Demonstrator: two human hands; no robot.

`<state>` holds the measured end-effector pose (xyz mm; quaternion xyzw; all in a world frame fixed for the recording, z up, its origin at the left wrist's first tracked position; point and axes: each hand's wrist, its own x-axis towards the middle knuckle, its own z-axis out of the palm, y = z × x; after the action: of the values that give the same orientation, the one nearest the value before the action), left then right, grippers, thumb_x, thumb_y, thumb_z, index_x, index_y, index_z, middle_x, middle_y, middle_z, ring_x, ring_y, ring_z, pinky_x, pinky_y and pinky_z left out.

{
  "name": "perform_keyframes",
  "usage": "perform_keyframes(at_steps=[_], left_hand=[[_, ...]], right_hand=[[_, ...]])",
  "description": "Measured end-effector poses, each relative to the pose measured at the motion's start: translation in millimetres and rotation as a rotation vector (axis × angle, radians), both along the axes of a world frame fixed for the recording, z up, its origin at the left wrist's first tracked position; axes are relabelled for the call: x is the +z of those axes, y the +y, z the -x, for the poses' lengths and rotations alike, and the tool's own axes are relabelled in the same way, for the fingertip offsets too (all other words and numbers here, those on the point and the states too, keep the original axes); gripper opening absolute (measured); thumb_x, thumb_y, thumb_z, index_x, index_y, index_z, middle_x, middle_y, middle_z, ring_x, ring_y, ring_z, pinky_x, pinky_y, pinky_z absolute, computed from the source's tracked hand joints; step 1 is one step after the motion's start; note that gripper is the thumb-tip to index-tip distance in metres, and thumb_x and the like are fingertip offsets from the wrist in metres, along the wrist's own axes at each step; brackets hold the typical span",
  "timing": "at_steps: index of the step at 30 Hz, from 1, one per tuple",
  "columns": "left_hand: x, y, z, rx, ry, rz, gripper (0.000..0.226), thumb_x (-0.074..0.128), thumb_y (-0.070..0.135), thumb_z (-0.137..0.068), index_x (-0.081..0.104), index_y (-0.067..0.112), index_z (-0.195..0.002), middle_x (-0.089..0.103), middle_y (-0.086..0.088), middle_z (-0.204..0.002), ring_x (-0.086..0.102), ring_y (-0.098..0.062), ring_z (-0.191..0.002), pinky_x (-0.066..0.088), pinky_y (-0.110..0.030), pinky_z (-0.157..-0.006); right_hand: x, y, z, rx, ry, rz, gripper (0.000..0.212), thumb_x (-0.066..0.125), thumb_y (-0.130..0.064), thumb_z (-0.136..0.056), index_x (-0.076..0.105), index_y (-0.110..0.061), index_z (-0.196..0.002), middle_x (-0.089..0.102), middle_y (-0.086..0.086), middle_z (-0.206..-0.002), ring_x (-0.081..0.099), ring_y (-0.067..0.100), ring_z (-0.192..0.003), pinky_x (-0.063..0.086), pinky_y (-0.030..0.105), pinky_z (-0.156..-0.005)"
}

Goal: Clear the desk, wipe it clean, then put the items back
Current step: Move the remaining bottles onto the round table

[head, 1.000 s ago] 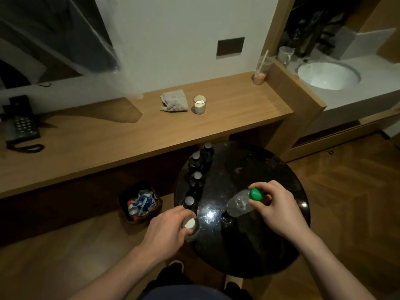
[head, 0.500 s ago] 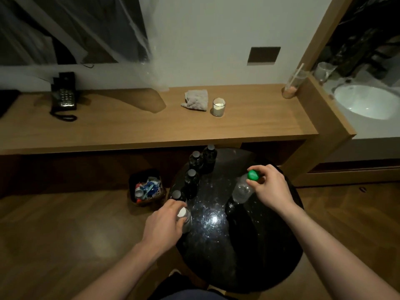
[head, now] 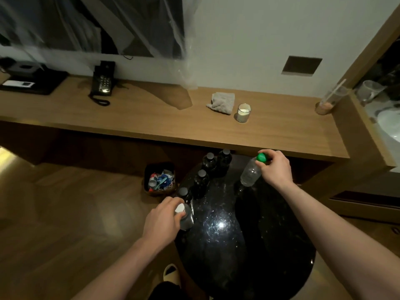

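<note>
My right hand [head: 275, 167] grips a clear plastic bottle [head: 250, 173] by its green cap, lifted above the round black table [head: 249, 245] near the desk's front edge. My left hand [head: 161, 220] holds a second clear bottle [head: 185, 217] with a white cap at the table's left rim. Several dark bottles [head: 201, 178] stand in a row along the table's back left. On the long wooden desk [head: 151, 118] lie a crumpled grey cloth [head: 221, 102] and a glass candle [head: 244, 112].
A black telephone [head: 102, 83] and a dark tray [head: 32, 80] sit at the desk's left. A cup with a straw [head: 330, 98] stands at its right end, beside a wooden partition and a sink [head: 389, 122]. A waste bin [head: 160, 179] sits under the desk.
My right hand has raised the green-capped bottle up and away toward the desk. My left hand stays on the white-capped bottle. The view has swung left and back, showing more of the desk.
</note>
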<state>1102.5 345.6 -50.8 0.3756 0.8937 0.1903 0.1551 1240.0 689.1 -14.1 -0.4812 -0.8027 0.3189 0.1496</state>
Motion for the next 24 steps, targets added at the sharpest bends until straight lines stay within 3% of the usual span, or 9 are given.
perform_keyframes(at_steps=[13, 19, 24], left_hand=[[3, 16, -28, 0.301, -0.049, -0.030, 0.040, 0.063, 0.034, -0.101, 0.058, 0.035, -0.140, 0.065, 0.010, -0.131, 0.062, -0.002, -0.095, 0.054, -0.032, -0.092], [3, 20, -32, 0.373, -0.075, 0.005, 0.037, 0.063, 0.038, -0.100, 0.058, 0.041, -0.136, 0.070, 0.012, -0.119, 0.060, -0.002, -0.095, 0.052, -0.031, -0.089], [5, 26, -33, 0.403, -0.085, 0.007, 0.037, 0.061, 0.037, -0.101, 0.057, 0.041, -0.137, 0.070, 0.010, -0.102, 0.060, -0.005, -0.077, 0.050, -0.024, -0.075]], right_hand=[[-24, 35, 45, 0.201, -0.139, 0.020, 0.040, 0.076, -0.020, -0.091, 0.066, -0.026, -0.129, 0.062, 0.004, -0.127, 0.061, 0.026, -0.116, 0.054, 0.043, -0.098], [-24, 41, 53, 0.184, -0.055, 0.061, 0.041, 0.073, -0.014, -0.093, 0.065, -0.023, -0.132, 0.061, 0.003, -0.133, 0.060, 0.024, -0.122, 0.052, 0.041, -0.102], [-21, 44, 58, 0.235, -0.071, 0.088, 0.044, 0.070, -0.011, -0.094, 0.063, -0.024, -0.136, 0.062, 0.005, -0.136, 0.060, 0.024, -0.122, 0.053, 0.040, -0.100]])
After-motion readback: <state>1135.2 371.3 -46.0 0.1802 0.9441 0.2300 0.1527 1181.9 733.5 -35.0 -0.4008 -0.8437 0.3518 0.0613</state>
